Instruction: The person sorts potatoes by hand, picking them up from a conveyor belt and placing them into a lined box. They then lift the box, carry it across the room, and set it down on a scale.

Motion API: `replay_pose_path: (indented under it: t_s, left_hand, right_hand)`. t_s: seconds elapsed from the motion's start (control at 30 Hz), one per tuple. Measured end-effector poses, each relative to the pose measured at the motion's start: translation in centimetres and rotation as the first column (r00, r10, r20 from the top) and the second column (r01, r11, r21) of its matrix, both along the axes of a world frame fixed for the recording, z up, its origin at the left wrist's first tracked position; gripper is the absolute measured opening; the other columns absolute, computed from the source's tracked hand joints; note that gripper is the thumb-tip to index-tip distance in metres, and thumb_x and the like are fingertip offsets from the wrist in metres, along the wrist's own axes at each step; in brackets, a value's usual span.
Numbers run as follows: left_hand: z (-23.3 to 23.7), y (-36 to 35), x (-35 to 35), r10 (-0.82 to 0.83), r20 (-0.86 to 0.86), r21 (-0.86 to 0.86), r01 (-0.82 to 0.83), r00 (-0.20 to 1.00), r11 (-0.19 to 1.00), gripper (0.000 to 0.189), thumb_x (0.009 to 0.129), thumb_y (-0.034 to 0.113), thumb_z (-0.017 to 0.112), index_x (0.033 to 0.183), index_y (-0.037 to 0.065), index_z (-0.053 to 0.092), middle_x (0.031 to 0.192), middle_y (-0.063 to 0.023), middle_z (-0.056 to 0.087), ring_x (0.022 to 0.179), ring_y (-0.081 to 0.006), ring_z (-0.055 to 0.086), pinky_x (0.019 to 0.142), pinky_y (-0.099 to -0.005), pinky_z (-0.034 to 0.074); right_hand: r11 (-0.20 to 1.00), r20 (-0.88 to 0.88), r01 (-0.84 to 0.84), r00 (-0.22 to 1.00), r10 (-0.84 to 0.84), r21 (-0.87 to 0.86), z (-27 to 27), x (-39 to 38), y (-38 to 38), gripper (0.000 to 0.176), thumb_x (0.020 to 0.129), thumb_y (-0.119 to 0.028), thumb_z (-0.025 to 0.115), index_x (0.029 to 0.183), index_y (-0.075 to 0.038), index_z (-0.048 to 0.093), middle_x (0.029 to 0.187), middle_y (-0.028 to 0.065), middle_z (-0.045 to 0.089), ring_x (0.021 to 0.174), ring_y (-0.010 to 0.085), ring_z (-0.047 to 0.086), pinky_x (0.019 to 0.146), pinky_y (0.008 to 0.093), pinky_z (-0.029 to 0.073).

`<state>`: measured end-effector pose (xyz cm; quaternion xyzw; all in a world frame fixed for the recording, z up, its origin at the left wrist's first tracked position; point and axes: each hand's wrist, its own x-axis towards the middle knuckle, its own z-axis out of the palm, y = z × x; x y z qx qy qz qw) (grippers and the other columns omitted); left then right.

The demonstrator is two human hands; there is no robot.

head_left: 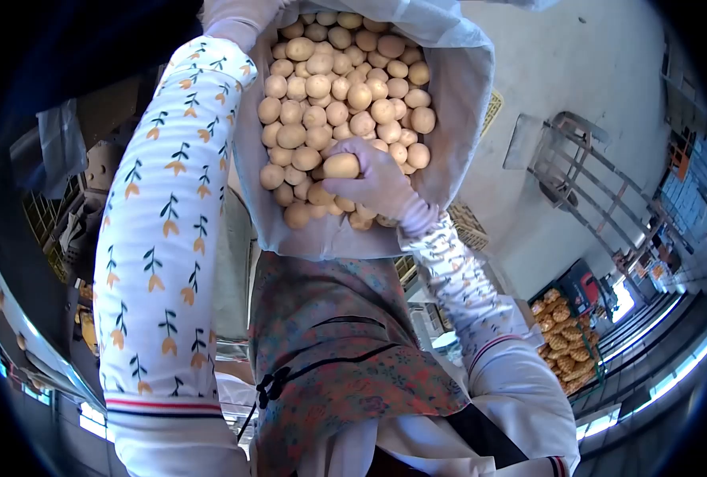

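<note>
A lined container full of round, pale yellow potatoes point(317, 86) stands in front of me. Its white plastic liner point(458, 103) is folded out over the rim. My right hand point(375, 181), apparently in a thin glove, is closed around a single potato point(341, 165) low over the near part of the heap. At the far left corner of the container is my left hand point(242, 14), by the liner's edge; its fingers are cut off by the top of the view, so their grip is hidden.
A metal hand cart point(588, 171) is on the pale floor to the right. Farther down on that side is a crate of netted potatoes point(564, 342). Yellow plastic crates point(468, 226) show behind the container. A curved machine edge point(35, 334) runs along the left.
</note>
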<state>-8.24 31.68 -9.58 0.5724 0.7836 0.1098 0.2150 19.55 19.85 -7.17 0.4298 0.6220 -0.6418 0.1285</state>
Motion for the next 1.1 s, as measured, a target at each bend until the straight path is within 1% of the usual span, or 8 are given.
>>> replay_pose_path:
  t_s: [0.07,0.23,0.3,0.5,0.7,0.8,0.97,1.1]
  left_hand:
    - [-0.9,-0.5,0.7,0.031,-0.007,0.04,-0.03,1.0,0.999,0.045,0.076,0.039,0.078,0.107,0.007,0.069,0.097,-0.018,0.071,0.095,-0.0368,0.067,0.085,-0.0445,0.052]
    - [-0.6,-9.1,4.3,0.042,-0.067,0.656,0.013,0.997,0.755,0.054,0.089,0.026,0.07,0.138,0.009,0.052,0.132,-0.0163,0.058,0.117,-0.0326,0.057,0.101,-0.0427,0.043]
    - [2.3,-15.5,6.7,-0.081,0.062,0.6,0.028,0.995,0.8,0.051,0.09,0.017,0.069,0.136,0.003,0.052,0.127,-0.0194,0.06,0.111,-0.0295,0.062,0.094,-0.0393,0.048]
    - [8.1,-31.0,9.1,0.338,0.826,-0.184,-0.351,0.451,0.918,0.028,0.095,0.014,0.062,0.119,0.0,0.063,0.109,-0.0152,0.068,0.102,-0.0264,0.066,0.09,-0.0368,0.052]
    - [15.8,-37.9,0.7,0.206,0.708,0.081,-0.368,0.676,0.926,0.028,0.095,0.012,0.062,0.12,-0.001,0.06,0.107,-0.0155,0.068,0.091,-0.0267,0.069,0.083,-0.0349,0.054]
    - [20.8,-41.8,-5.0,0.021,0.032,0.568,-0.035,0.999,0.822,0.039,0.085,0.008,0.068,0.123,0.006,0.059,0.108,-0.0107,0.068,0.094,-0.029,0.065,0.091,-0.0425,0.05]
    - [30.3,-48.9,-12.5,0.312,-0.095,0.703,-0.158,0.945,0.693,0.046,0.078,0.009,0.072,0.122,0.007,0.061,0.112,-0.0106,0.066,0.105,-0.0311,0.063,0.102,-0.0506,0.043]
    - [30.1,-54.7,-17.7,0.637,-0.333,0.677,-0.294,0.695,0.675,0.045,0.08,0.023,0.073,0.119,0.006,0.059,0.111,-0.0114,0.062,0.111,-0.0323,0.057,0.104,-0.0516,0.037]
  right_hand:
    - [0.712,0.017,0.469,0.841,-0.541,-0.523,5.1,-0.4,0.8,0.033,0.095,-0.018,0.067,0.124,-0.007,0.054,0.083,0.0021,0.064,0.065,0.0053,0.057,0.057,0.0183,0.045]
    - [0.512,-0.072,0.495,0.666,-0.742,-0.702,8.0,0.4,-1.6,0.03,0.097,-0.02,0.064,0.123,-0.007,0.055,0.083,0.0029,0.065,0.071,0.0075,0.059,0.061,0.0216,0.047]
    - [0.484,-0.072,0.516,0.629,-0.774,-0.707,9.2,-0.3,-2.5,0.03,0.097,-0.02,0.064,0.121,-0.006,0.056,0.085,0.0039,0.065,0.073,0.0088,0.06,0.063,0.023,0.048]
    - [0.511,-0.134,0.55,0.583,-0.801,-0.66,14.0,-3.7,-6.0,0.028,0.095,-0.02,0.064,0.118,-0.005,0.06,0.088,0.0071,0.066,0.079,0.0125,0.062,0.066,0.0274,0.05]
    - [0.561,-0.178,0.561,0.592,-0.786,-0.609,20.8,-9.8,-11.6,0.027,0.093,-0.02,0.065,0.114,-0.003,0.063,0.091,0.0103,0.068,0.084,0.0162,0.064,0.07,0.0317,0.053]
    - [0.558,-0.365,0.238,0.548,-0.753,-0.795,18.8,-13.2,-15.1,0.022,0.096,-0.022,0.063,0.107,-0.003,0.061,0.082,0.0074,0.065,0.066,0.0109,0.059,0.056,0.0252,0.047]
    - [0.969,-0.493,0.242,0.838,-0.234,-0.047,26.8,-22.2,-20.5,0.018,0.093,-0.012,0.066,0.108,-0.002,0.062,0.078,0.0042,0.064,0.055,0.0064,0.05,0.048,0.0209,0.038]
    - [0.87,-0.826,0.289,0.525,0.205,0.4,32.2,-27.2,-24.2,0.018,0.091,-0.002,0.061,0.108,0.0,0.065,0.087,0.0063,0.066,0.07,0.0114,0.058,0.06,0.023,0.045]
